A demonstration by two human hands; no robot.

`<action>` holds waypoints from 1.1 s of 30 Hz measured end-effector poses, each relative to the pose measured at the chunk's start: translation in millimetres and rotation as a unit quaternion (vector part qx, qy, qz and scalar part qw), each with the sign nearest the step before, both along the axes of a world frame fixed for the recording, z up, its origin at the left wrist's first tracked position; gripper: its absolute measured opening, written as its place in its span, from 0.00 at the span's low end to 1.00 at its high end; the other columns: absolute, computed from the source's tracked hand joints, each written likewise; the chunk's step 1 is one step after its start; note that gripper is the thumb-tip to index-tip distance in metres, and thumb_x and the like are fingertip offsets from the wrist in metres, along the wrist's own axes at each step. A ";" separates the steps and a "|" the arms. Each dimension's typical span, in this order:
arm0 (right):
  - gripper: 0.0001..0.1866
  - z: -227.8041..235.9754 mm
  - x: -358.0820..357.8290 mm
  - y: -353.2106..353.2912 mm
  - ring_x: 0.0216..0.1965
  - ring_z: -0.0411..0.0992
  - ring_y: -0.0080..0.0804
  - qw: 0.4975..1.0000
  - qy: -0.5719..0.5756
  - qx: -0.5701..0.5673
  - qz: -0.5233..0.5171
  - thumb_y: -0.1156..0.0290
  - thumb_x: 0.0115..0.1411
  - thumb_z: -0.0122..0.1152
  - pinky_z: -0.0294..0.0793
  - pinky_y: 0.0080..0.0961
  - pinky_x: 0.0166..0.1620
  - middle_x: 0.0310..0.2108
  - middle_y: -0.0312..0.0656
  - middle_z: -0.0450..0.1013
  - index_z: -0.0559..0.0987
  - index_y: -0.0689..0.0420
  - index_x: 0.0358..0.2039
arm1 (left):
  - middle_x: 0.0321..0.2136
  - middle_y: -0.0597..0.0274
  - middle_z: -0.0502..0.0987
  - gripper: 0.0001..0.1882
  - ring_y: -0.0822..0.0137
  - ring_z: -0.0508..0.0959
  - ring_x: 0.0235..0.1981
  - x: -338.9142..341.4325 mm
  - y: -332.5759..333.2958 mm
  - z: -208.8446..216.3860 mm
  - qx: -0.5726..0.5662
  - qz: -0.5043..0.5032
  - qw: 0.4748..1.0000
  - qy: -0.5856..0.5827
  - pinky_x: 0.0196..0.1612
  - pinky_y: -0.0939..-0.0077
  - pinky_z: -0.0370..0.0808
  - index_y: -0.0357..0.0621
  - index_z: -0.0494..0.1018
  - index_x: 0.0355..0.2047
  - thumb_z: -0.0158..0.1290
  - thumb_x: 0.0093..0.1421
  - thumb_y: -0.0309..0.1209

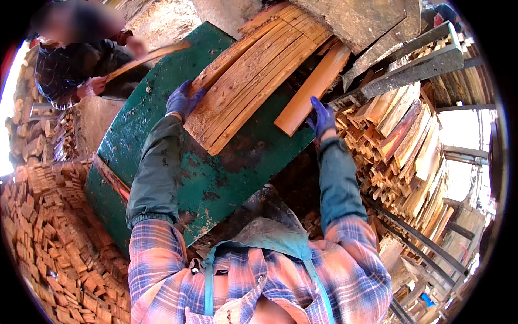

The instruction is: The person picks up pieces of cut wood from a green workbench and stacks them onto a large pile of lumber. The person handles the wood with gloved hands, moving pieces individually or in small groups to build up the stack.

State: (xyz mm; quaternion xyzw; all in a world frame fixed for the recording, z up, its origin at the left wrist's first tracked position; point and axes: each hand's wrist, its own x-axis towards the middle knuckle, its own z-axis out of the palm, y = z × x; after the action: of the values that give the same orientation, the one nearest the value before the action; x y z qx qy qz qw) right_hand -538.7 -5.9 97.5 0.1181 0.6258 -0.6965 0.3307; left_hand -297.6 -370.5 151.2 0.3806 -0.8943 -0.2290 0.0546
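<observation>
A set of long sawn wooden boards (251, 75) lies side by side, slanting across a green metal table (216, 178). My left hand (185, 101), in a purple-blue glove, rests against their near left edge with thumb and fingers apart. To the right lies a separate narrow plank (313, 89), smoother and more orange, with a dark gap between it and the boards. Beside that plank's right edge is my right hand (322, 119), gloved the same way. Its thumb points up along the edge, fingers spread and partly hidden; whether it touches the wood is hard to tell.
At upper left another person (73, 67) holds a long thin wood strip (148, 59). Stacked wood pieces (59, 243) fill the lower left. Split planks (402, 132) are piled right, beneath a metal beam (410, 70). A worn flat panel (359, 21) adjoins the boards' far end.
</observation>
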 end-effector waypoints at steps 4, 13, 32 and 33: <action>0.22 6.3 10.1 -54.9 0.39 0.71 0.30 0.996 -0.065 0.043 0.044 0.53 0.54 0.70 0.73 0.30 0.44 0.40 0.35 0.75 0.78 0.52 0.44 | 0.41 0.48 0.81 0.28 0.49 0.79 0.46 20.0 34.2 -1.5 0.034 0.023 0.997 0.069 0.48 0.60 0.75 0.43 0.77 0.47 0.57 0.58 0.53; 0.28 -14.6 201.9 -15.2 0.44 0.74 0.36 0.994 -0.030 -0.061 0.081 0.66 0.51 0.73 0.74 0.34 0.51 0.43 0.41 0.76 0.75 0.60 0.51 | 0.38 0.42 0.80 0.26 0.41 0.78 0.42 136.8 131.8 18.0 0.051 0.073 0.996 0.014 0.45 0.55 0.75 0.40 0.77 0.45 0.55 0.60 0.50; 0.20 85.0 99.3 294.8 0.42 0.74 0.40 0.985 0.136 -0.010 -0.103 0.58 0.62 0.55 0.73 0.39 0.50 0.41 0.45 0.75 0.75 0.57 0.48 | 0.53 0.56 0.74 0.27 0.66 0.74 0.52 252.1 157.8 -53.1 0.438 0.034 0.857 0.272 0.57 0.69 0.70 0.33 0.67 0.57 0.61 0.60 0.32; 0.21 85.5 65.0 291.7 0.44 0.73 0.41 0.978 0.183 0.083 -0.055 0.55 0.63 0.53 0.71 0.41 0.52 0.43 0.45 0.74 0.74 0.56 0.49 | 0.53 0.57 0.74 0.27 0.67 0.74 0.52 241.2 172.2 -47.8 0.399 0.052 0.873 0.277 0.58 0.70 0.70 0.33 0.67 0.57 0.60 0.60 0.32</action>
State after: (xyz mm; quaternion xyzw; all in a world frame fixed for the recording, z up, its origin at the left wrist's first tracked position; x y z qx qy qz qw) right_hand -473.7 285.8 183.0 0.0506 0.7241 -0.6688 0.1608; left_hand -56.4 -198.3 103.4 0.3373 -0.6540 -0.6590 0.1558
